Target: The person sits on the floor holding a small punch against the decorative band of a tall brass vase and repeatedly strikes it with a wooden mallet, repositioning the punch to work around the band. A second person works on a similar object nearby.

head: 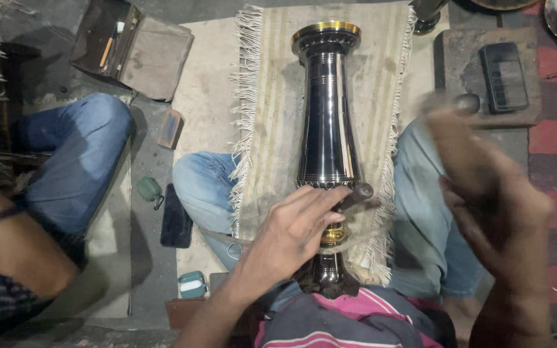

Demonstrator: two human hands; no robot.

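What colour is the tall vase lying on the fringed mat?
Glossy black vase with gold bands, clearest in the head view.

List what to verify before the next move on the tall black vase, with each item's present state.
1. Black vase lies along the fringed mat: ok.
2. Left hand holds a dark tool against the vase's lower part: ok.
3. Right hand steady: not ok, blurred in motion.
4. What the right hand holds: cannot tell.
5. Neighbour's knee apart from the vase: ok.
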